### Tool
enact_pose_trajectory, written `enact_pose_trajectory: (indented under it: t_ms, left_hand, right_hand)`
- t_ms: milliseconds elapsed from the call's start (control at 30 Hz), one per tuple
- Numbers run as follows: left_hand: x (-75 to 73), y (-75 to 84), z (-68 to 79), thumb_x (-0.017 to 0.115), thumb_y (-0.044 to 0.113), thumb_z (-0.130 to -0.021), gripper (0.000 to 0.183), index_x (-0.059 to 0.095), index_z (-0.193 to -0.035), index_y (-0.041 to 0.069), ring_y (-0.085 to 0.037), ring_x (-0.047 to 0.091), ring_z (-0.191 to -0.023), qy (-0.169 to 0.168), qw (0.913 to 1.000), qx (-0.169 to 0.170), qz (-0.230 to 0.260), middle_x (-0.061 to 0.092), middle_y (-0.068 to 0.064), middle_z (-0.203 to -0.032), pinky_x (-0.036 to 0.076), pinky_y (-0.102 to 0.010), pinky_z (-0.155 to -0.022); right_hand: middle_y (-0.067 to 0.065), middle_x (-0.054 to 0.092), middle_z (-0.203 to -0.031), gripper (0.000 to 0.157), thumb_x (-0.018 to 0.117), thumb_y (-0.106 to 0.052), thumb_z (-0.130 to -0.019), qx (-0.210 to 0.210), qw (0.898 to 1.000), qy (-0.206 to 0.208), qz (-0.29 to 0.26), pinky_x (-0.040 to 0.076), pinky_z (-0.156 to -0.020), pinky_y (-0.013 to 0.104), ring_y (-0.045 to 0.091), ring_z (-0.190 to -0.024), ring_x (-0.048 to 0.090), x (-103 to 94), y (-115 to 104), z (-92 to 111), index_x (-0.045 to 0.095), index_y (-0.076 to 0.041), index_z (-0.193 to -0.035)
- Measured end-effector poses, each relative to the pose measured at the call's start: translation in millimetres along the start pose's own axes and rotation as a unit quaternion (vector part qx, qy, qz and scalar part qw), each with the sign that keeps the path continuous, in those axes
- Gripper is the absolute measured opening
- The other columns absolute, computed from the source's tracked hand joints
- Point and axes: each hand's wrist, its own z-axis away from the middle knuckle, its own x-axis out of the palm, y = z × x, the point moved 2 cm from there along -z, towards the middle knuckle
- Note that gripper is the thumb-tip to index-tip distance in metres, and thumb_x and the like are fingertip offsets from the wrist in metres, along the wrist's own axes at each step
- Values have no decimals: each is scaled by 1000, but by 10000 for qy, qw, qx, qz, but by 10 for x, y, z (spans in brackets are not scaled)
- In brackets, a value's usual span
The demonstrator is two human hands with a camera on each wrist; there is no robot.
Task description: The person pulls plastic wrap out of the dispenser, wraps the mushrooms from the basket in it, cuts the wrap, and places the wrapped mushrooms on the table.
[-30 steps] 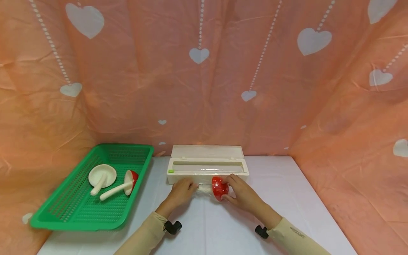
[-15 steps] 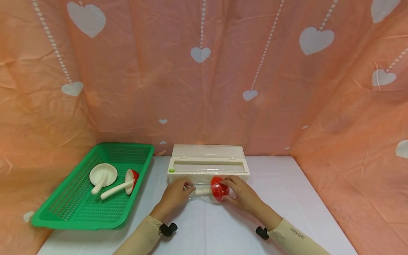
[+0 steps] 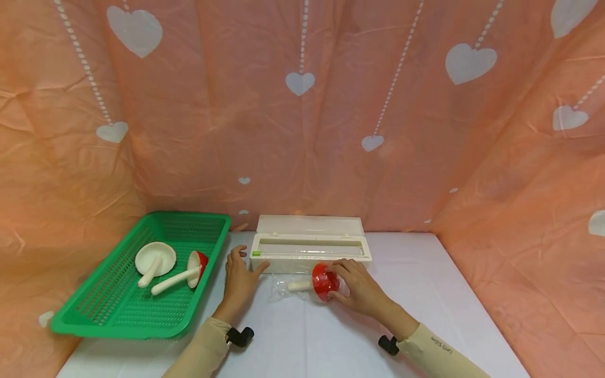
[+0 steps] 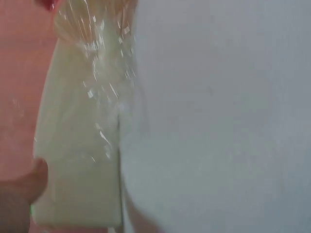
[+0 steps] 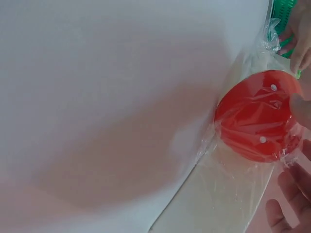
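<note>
A toy mushroom with a red cap (image 3: 325,282) and white stem (image 3: 300,286) lies in clear cling film (image 3: 280,287) in front of the white film dispenser (image 3: 309,266). My right hand (image 3: 357,287) grips the cap, thumb at the near side and fingers over the far side. In the right wrist view white dots show on the wrapped cap (image 5: 257,116). At the dispenser's left end is my left hand (image 3: 239,283), fingers spread and holding nothing, thumb by the front wall. The left wrist view shows crinkled film (image 4: 104,73) along the dispenser.
A green basket (image 3: 118,332) at the left holds two more toy mushrooms, one cap-down (image 3: 155,260) and one on its side (image 3: 179,278). The dispenser's lid (image 3: 309,225) stands raised, with a green slider (image 3: 256,253) at its left. Behind hangs an orange curtain (image 3: 264,131).
My left hand has let go of the film by the stem end and moved left to the dispenser's end, its fingers spreading. The right hand stays on the cap.
</note>
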Motion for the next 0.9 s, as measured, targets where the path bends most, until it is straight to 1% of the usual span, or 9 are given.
enact_pose_trajectory:
  t_ms: [67, 133, 200, 267, 400, 533, 633, 767, 900]
  left_hand:
    - [-9, -55, -28, 89, 25, -91, 79, 44, -150, -4, -47, 56, -123, -274, 9995, -33, 148, 53, -30, -139, 47, -59, -103]
    - [-14, -102, -65, 87, 26, -93, 82, 43, -155, -3, -47, 56, -131, -620, 9977, -86, 244, 54, -30, -148, 46, -62, -109]
    - [-19, -137, -106, 87, 26, -93, 84, 42, -158, -1, -46, 54, -138, -895, 9953, -118, 338, 54, -28, -153, 43, -62, -114]
    - [-18, -160, -146, 88, 27, -92, 88, 40, -161, 0, -44, 52, -143, -1060, 9933, -149, 434, 53, -26, -156, 40, -61, -118]
    - [-18, -180, -195, 90, 34, -89, 94, 41, -163, 3, -44, 50, -146, -1117, 9932, -131, 302, 53, -26, -157, 41, -62, -117]
    - [-28, -203, -215, 90, 39, -89, 89, 47, -160, 6, -43, 54, -142, -1077, 9940, -63, 195, 59, -25, -152, 45, -63, -112]
    - [-36, -228, -230, 90, 36, -89, 84, 51, -158, 5, -42, 61, -134, -1030, 9945, -32, 176, 64, -24, -146, 50, -60, -108]
    - [-46, -241, -256, 90, 32, -89, 81, 55, -156, 4, -39, 68, -121, -948, 9954, 115, 125, 69, -22, -138, 54, -57, -100]
    - [-58, -258, -269, 90, 29, -88, 81, 54, -156, 2, -39, 72, -118, -976, 9948, 136, 272, 69, -24, -139, 57, -54, -98]
  right_hand:
    - [2, 67, -130, 65, 98, -24, -79, -5, 10000, 10, -21, 49, -107, 49, 22, -121, 61, -11, 0, 1, 67, -12, -135]
    - [1, 67, -129, 66, 97, -24, -79, -9, 10000, 24, -4, 50, -105, 48, 22, -120, 61, -17, 6, 8, 67, -12, -136]
    - [0, 67, -128, 64, 97, -25, -80, 4, 10000, 10, -10, 50, -104, 48, 21, -119, 61, -25, 12, 15, 67, -13, -135]
    - [-1, 67, -128, 61, 95, -26, -83, 57, 10000, -43, -59, 50, -104, 47, 20, -120, 61, -31, 25, 19, 67, -13, -136]
    - [-1, 69, -125, 51, 89, -24, -89, 82, 9996, -22, -281, 50, -103, 47, 19, -118, 62, -61, 50, 0, 69, -12, -133]
    - [0, 70, -121, 41, 86, -20, -91, 42, 9988, 88, -476, 51, -101, 46, 20, -116, 62, -90, 93, -50, 70, -10, -128]
    - [1, 71, -120, 37, 84, -18, -93, 108, 9983, 92, -561, 52, -100, 46, 22, -116, 62, -89, 134, -83, 70, -8, -126]
    - [2, 72, -120, 35, 84, -18, -94, 170, 9980, 87, -598, 53, -100, 47, 22, -116, 63, -83, 173, -127, 70, -7, -124]
    - [4, 73, -120, 36, 83, -18, -95, 198, 9974, 61, -697, 52, -100, 49, 23, -117, 64, -86, 176, -172, 70, -5, -125]
